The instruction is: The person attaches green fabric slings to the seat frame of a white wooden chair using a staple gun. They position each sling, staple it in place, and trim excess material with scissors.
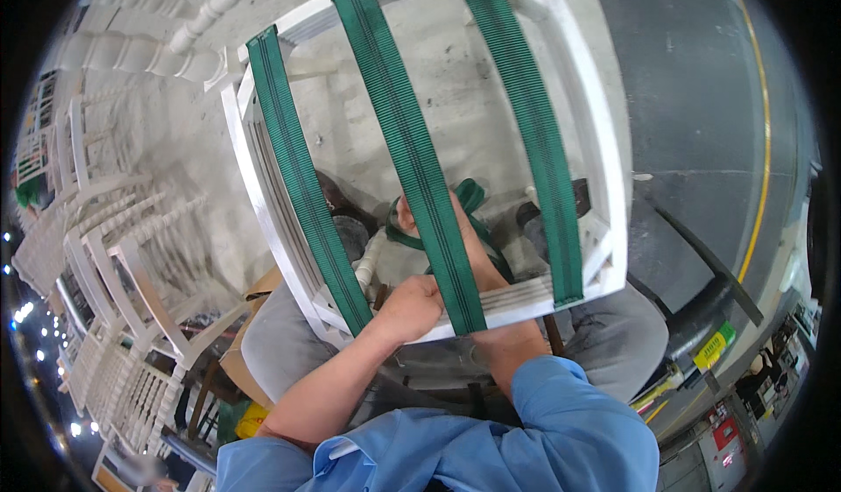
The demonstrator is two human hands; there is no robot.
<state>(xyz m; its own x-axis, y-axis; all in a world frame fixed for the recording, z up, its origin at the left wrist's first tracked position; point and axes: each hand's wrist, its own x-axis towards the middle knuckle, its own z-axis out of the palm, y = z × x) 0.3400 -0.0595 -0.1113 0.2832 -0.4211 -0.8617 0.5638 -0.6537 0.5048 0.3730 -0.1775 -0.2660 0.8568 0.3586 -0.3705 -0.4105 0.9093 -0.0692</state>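
A white wooden seat frame rests over my knees, with three green webbing straps running from its far rail to its near rail. My left hand is closed at the near rail, beside the middle strap; what its fingers hold is hidden. My right forearm passes under the near rail and beneath the middle strap. Below the seat opening, my right hand shows only in part, left of that strap and close to a loose length of green webbing. Its fingers are mostly covered.
White chair frames with turned spindles are stacked at the left. At the upper left, turned white legs reach toward the seat frame. A cardboard box stands by my left knee. A black padded object with a yellow-green label is at the right.
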